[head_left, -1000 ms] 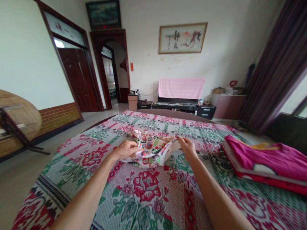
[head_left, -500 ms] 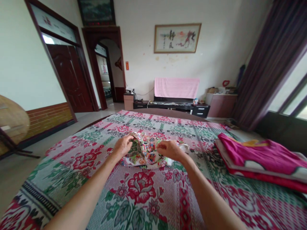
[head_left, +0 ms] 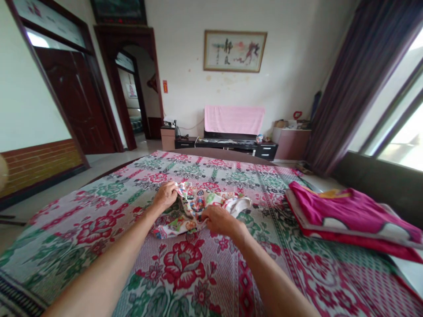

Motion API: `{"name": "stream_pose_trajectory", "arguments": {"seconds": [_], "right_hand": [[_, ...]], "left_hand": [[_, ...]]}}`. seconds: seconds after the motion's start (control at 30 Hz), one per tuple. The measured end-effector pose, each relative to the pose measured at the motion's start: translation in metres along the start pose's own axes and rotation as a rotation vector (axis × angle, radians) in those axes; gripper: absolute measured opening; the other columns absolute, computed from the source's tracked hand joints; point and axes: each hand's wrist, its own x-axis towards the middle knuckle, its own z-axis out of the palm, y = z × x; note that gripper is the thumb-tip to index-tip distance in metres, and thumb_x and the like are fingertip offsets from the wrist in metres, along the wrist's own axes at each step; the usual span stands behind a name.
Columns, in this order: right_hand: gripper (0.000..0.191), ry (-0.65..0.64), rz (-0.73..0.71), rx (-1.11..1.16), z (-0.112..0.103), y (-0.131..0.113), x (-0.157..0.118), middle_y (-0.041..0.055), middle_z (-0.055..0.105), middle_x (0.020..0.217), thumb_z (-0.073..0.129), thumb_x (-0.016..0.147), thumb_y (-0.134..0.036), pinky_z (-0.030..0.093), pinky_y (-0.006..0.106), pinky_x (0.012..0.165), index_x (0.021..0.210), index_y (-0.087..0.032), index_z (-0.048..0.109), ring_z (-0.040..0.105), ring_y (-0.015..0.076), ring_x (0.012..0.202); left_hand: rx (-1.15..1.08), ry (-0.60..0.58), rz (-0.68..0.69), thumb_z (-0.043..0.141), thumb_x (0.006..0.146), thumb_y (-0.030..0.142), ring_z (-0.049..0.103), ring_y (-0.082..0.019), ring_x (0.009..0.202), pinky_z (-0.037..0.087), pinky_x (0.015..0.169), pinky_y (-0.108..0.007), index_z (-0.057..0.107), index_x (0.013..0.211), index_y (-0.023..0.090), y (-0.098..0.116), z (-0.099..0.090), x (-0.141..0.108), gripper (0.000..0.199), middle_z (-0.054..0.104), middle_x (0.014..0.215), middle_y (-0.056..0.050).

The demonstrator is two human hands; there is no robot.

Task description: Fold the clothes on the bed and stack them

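- head view: pinching cloth point(head_left: 196, 203) at far-left corner with left hand point(head_left: 166, 193)
- touching its middle with right hand point(head_left: 220, 221); unclear whether gripping
- now reaching farther apart, front to back; likely parting folds
- leaving cloth rumpled on floral cover point(head_left: 109, 189)

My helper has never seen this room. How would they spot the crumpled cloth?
Start at the flowered tablecloth. Near its middle, the left hand and right hand touch a crumpled cloth. Its small multicoloured print on white sets it apart from the magenta-topped pile.
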Motion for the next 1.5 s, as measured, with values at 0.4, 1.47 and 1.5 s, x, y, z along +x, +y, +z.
{"name": "stream_pose_trajectory", "arguments": {"seconds": [0.4, 1.47, 1.5], "right_hand": [[0.037, 0.347, 0.488, 0.107, -0.060, 0.101, -0.048, 0.0002, 0.070, 0.064, 0.045, 0.062, -0.007, 0.038, 0.021, 0.057, 0.073, -0.022, 0.077, 0.059, 0.0141, 0.060], [0.030, -0.099, 0.353, -0.098, -0.061, 0.030, -0.035, 0.0061, 0.068, 0.077, 0.064, 0.065, -0.040, 0.032, 0.023, 0.052, 0.084, -0.017, 0.070, 0.056, 0.0145, 0.066], [0.031, -0.112, 0.360, -0.102, -0.058, 0.034, -0.034, 0.0064, 0.068, 0.078, 0.064, 0.065, -0.041, 0.033, 0.023, 0.053, 0.085, -0.017, 0.070, 0.057, 0.0154, 0.068]], "left_hand": [[-0.202, -0.179, 0.030, 0.045, 0.073, 0.021, 0.060, -0.015, 0.073, 0.044, 0.072, -0.023, 0.071, 0.089, 0.020, 0.039, -0.060, -0.025, 0.030, 0.070, 0.077, 0.000], [-0.216, -0.163, -0.105, 0.051, 0.068, 0.034, 0.057, -0.017, 0.069, 0.040, 0.064, -0.024, 0.068, 0.076, 0.019, 0.002, -0.032, -0.034, 0.024, 0.066, 0.072, -0.001], [-0.238, -0.127, -0.131, 0.050, 0.068, 0.034, 0.056, -0.016, 0.066, 0.039, 0.063, -0.024, 0.067, 0.076, 0.018, 0.004, -0.034, -0.033, 0.025, 0.066, 0.070, -0.001]]}}
